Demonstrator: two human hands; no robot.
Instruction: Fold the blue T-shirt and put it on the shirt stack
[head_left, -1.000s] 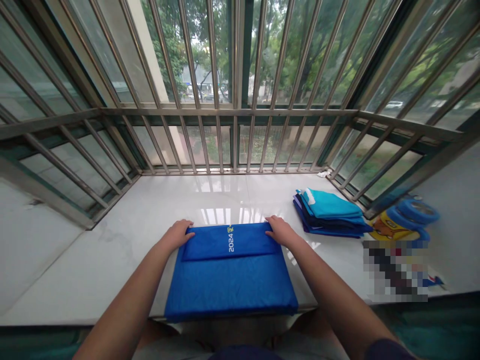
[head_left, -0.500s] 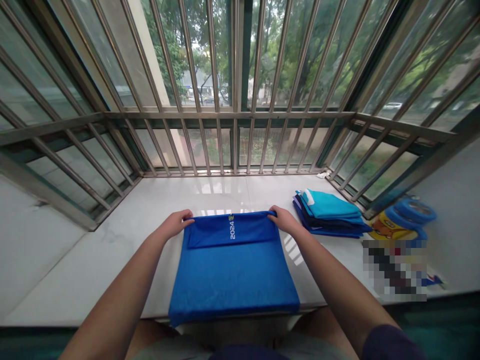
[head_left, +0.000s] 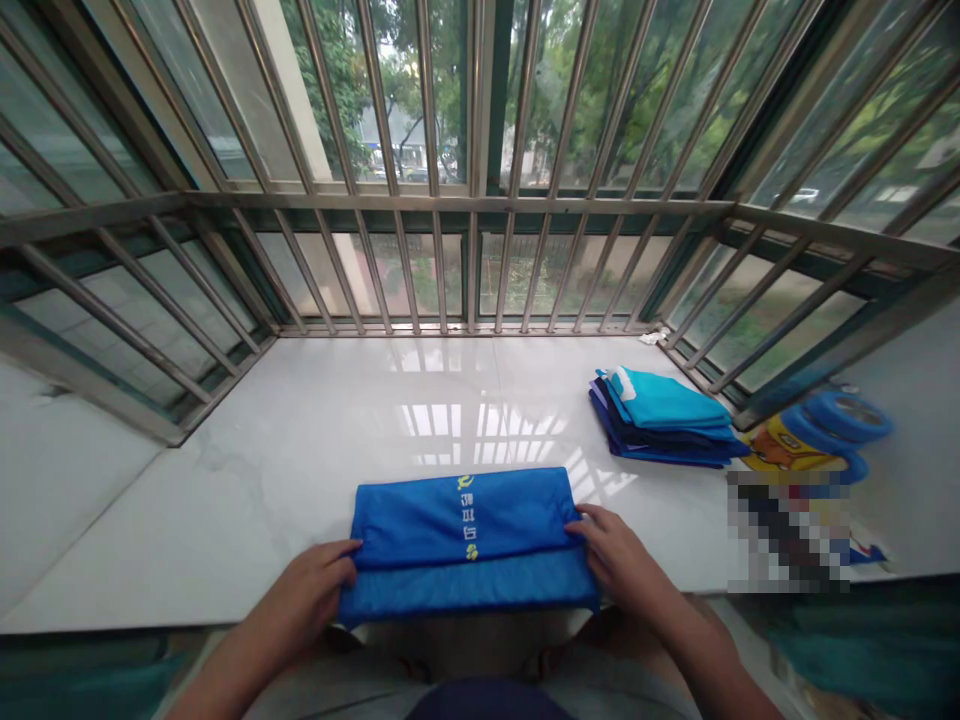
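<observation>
- Head view: left hand [head_left: 319, 585], nearly closed, pinches the left edge of the folded blue fabric [head_left: 412, 525].
- Right hand [head_left: 619, 560], fingers bent and narrow, grips its right edge.
- The fabric, with white and yellow print, lies at the near edge of the white windowsill [head_left: 262, 500].
- Folded cloth stack [head_left: 667, 425]: farther right, beside a blue-and-yellow container [head_left: 806, 440].
</observation>
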